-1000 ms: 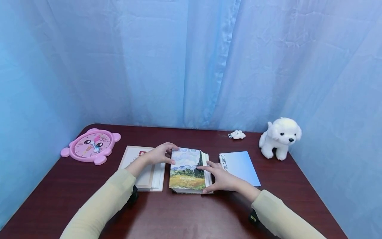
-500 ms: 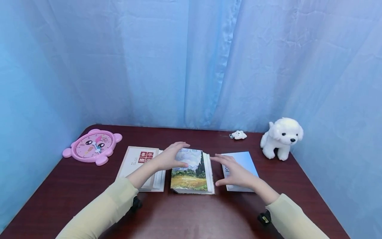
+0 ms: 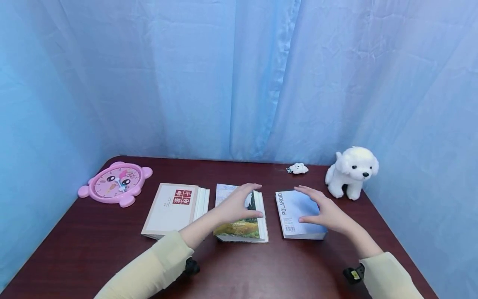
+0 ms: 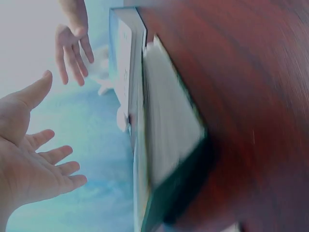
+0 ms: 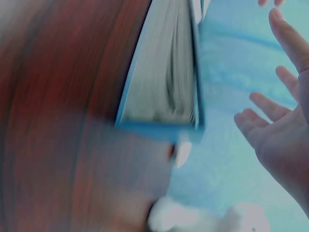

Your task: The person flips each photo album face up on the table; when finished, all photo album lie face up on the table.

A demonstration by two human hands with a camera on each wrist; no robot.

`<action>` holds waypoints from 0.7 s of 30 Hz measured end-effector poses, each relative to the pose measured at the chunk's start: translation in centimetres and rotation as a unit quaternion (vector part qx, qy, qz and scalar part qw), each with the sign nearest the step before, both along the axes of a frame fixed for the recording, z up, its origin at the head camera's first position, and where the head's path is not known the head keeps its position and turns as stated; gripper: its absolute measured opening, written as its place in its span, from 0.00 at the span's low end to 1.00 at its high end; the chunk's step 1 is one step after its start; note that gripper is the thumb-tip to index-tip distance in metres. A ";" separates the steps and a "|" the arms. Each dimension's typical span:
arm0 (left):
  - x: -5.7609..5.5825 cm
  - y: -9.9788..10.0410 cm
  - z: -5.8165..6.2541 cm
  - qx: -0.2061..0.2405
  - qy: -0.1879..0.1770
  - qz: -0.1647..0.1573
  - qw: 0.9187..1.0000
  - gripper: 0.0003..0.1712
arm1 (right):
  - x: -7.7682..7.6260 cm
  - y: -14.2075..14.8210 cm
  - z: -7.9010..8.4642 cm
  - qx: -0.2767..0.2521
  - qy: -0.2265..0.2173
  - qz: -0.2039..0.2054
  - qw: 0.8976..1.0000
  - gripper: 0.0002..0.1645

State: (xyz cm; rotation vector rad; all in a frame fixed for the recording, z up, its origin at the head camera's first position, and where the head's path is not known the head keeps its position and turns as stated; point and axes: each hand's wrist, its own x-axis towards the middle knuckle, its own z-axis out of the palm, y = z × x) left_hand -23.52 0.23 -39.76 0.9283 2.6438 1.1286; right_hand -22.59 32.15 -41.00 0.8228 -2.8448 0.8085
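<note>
My left hand (image 3: 240, 205) hovers over the middle album (image 3: 237, 230), whose cover shows a painted landscape. Its fingers and thumb are spread with nothing between them; in the left wrist view the hand stands apart from the thick album. To the right, my right hand (image 3: 326, 214) is held above the blue-and-white album (image 3: 289, 209) lettered POLAROID. The right wrist view has that hand's fingers (image 5: 270, 106) relaxed and clear of the album's page edges. A cream album (image 3: 169, 216) with red square characters lies left of both hands. All three albums lie flat in a row.
A pink bear-shaped clock (image 3: 117, 182) lies at the back left of the dark wooden table (image 3: 239, 270). A small white toy (image 3: 298, 168) lies at the back. The white plush dog (image 3: 352, 172) sits at the back right. Blue curtains (image 3: 186, 83) enclose the table.
Both hands have left the landscape album and moved right, the left now over that album and the right over the POLAROID album. The cream album's cover is now uncovered.
</note>
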 end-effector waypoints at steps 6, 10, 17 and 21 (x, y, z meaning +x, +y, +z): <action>0.5 2.6 -1.2 0.012 -0.025 -0.013 1.000 0.50 | -0.4 2.9 -1.0 0.001 0.001 -0.011 1.000 0.51; 0.4 4.1 -1.9 0.010 -0.031 -0.026 0.999 0.51 | -0.6 4.4 -1.8 0.001 -0.012 -0.010 1.000 0.51; -0.3 6.0 -3.3 -0.003 -0.062 -0.037 0.997 0.52 | -1.1 6.5 -3.0 0.016 -0.057 -0.035 0.998 0.53; -0.8 7.0 -4.3 -0.012 -0.068 -0.051 0.996 0.52 | -1.3 7.2 -3.5 0.014 -0.098 -0.043 0.994 0.55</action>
